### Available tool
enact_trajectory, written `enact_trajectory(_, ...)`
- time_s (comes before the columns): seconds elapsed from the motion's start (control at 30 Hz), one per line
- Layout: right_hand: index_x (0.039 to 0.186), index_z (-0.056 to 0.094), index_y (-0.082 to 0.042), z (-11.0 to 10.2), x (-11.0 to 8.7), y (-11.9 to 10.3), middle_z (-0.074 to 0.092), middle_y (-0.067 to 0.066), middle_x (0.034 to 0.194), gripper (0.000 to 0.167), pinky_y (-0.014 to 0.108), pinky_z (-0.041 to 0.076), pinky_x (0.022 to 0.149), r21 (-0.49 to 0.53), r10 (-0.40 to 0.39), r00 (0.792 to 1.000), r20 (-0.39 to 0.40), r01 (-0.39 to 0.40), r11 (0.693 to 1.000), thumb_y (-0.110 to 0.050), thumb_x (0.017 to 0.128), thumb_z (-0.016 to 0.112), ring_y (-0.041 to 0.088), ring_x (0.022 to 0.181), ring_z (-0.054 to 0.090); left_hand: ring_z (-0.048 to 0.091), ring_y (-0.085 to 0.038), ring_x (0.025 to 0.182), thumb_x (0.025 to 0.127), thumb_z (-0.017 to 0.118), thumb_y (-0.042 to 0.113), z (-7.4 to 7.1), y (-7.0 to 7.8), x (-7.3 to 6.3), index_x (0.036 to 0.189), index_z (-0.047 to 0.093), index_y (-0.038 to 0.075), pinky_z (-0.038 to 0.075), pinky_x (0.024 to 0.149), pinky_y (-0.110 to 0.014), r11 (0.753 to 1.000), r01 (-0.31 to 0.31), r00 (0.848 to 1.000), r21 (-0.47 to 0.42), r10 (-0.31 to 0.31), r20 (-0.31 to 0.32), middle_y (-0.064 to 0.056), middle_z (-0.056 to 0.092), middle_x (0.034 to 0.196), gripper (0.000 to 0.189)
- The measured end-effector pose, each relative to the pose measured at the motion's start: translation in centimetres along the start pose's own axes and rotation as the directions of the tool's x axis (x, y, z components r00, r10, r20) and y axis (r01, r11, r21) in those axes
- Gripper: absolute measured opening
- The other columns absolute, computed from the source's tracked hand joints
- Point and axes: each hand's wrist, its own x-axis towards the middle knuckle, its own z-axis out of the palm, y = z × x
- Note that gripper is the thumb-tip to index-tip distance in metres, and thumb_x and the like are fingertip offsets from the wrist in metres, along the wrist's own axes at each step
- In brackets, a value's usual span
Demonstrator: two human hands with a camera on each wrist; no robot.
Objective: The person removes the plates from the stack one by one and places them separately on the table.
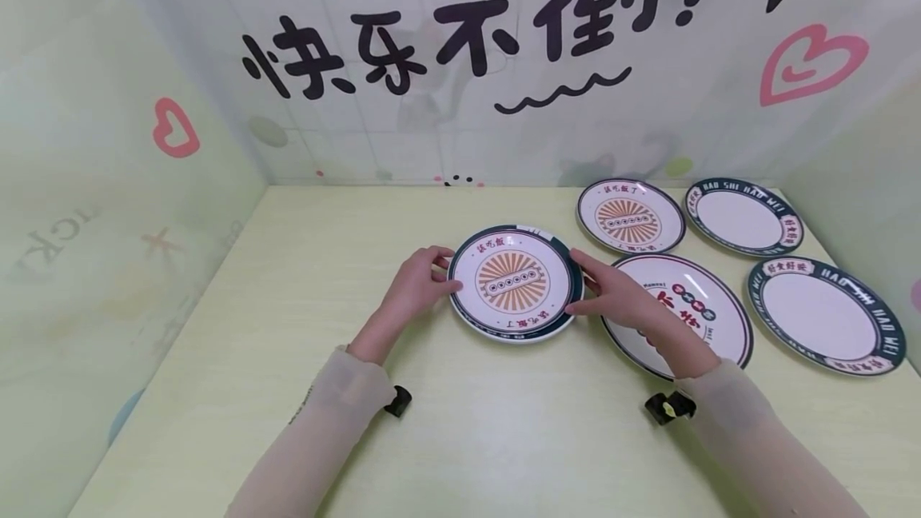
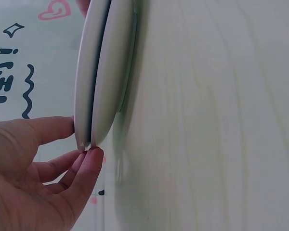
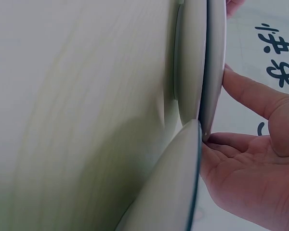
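Observation:
Near the middle of the table, a white plate with an orange sunburst print [image 1: 512, 282] lies on top of a plate with a dark green rim [image 1: 576, 282], which shows mostly at the right. My left hand [image 1: 420, 282] holds the upper plate's left edge, thumb on the rim. In the left wrist view, the fingertips [image 2: 94, 156] sit under the edges of both stacked plates. At the right edge, my right hand [image 1: 612, 294] pinches the upper plate, its thumb on the rim and its other fingers at the edge. A narrow gap runs between the two plates.
A plate with red lettering [image 1: 723, 298] lies right of the stack, partly under my right forearm. Behind it is another sunburst plate [image 1: 631, 216]. Two green-rimmed plates [image 1: 744, 218] [image 1: 827, 314] lie farther right. Printed walls [image 1: 460, 126] enclose the table [image 1: 288, 262] at back and sides.

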Motion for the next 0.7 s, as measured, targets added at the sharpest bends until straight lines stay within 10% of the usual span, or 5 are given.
enact_trajectory(0.7,0.159,0.013,-0.002,0.04,-0.22,-0.42,0.011,0.021,0.167,0.092,0.054,0.028,0.121,-0.059,0.003,1.000,0.009,-0.002,0.998,-0.015,0.091,0.072,0.046,0.149,0.023,0.066,-0.027,0.111,0.092,0.070,0.018,-0.88,-0.72,-0.11,0.137,0.058,0.010,0.057,0.087,-0.033,0.997,0.028,1.000,-0.074,-0.027,0.015,-0.010,0.067,0.126,0.047)
